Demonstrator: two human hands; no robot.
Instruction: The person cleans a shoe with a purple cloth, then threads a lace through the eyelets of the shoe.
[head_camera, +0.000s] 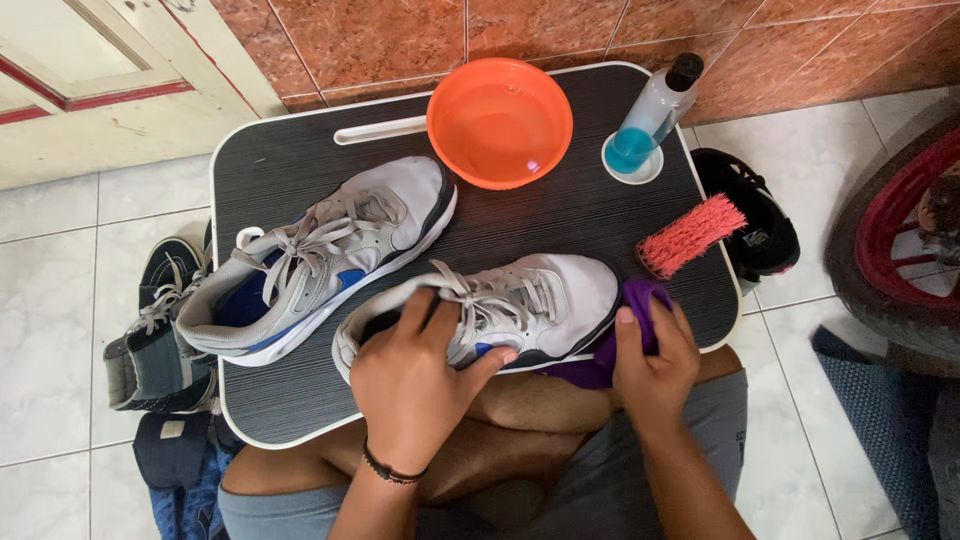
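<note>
Two grey sneakers with blue marks lie on a small dark lap table (300, 400). My left hand (415, 375) grips the near sneaker (545, 300) at its opening and laces. My right hand (655, 365) holds a purple cloth (640, 300) pressed against that shoe's toe and sole edge. The other sneaker (320, 255) rests untouched to the left, toe pointing toward the orange bowl.
An orange bowl of water (500, 120), a bottle with blue liquid (655, 110) and a pink brush (692, 235) sit at the table's far side. Dark shoes (155, 330) lie on the tiled floor at left, a black shoe (760, 225) at right, a wheel (890, 250) beyond.
</note>
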